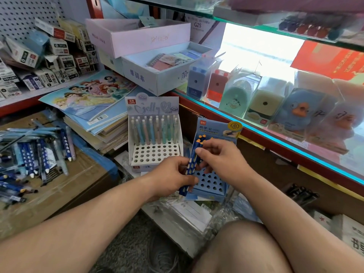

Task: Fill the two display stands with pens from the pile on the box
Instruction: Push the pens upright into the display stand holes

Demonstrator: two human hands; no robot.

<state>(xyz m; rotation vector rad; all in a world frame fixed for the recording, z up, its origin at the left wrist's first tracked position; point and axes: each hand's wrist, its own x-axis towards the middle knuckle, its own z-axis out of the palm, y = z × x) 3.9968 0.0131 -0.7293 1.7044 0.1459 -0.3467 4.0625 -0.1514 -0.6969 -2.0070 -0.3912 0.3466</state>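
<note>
While the left hand (173, 179) grips a bundle of navy yellow-dotted plastic pens (190, 164) over the blue perforated display stand (211, 183), the right hand (222, 162) pinches one mid-barrel: light, stiff, likely slippery, so that's the spot.

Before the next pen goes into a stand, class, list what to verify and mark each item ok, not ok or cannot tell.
1. Pens in hand: the left hand grips a bundle of dark blue pens: ok.
2. One pen singled out: the right hand pinches the bundle's upper part; whether it has one pen alone: cannot tell.
3. Free holes in the blue stand: ok.
4. Every hole in the white stand filled: not ok, front rows empty.
5. Pens in the pile on the box: ok.
</note>
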